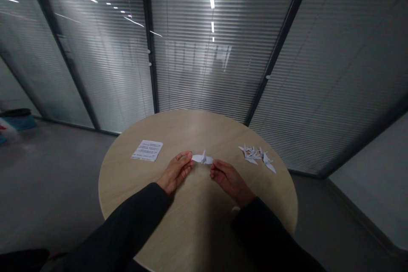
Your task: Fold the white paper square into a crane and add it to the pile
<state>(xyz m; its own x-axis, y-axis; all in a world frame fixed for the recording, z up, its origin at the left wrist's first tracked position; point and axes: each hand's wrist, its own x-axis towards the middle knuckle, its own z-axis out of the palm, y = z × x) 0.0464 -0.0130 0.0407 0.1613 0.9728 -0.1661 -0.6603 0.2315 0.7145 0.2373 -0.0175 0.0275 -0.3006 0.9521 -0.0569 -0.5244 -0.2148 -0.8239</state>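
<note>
A white folded paper crane is stretched between my two hands above the middle of the round table. My left hand pinches the tip of one wing between thumb and fingers. On the other side, my right hand pinches the opposite wing tip, its remaining fingers curled in. The crane's pointed neck or tail sticks up between the spread wings. Several more paper cranes lie in a small group to the right of my right hand. Left of my left hand rests a stack of printed paper sheets.
The round wooden table has a curved edge all round. Behind it stands a glass partition with blinds and dark frames. A blue bin with a dark rim stands on the grey floor at the far left.
</note>
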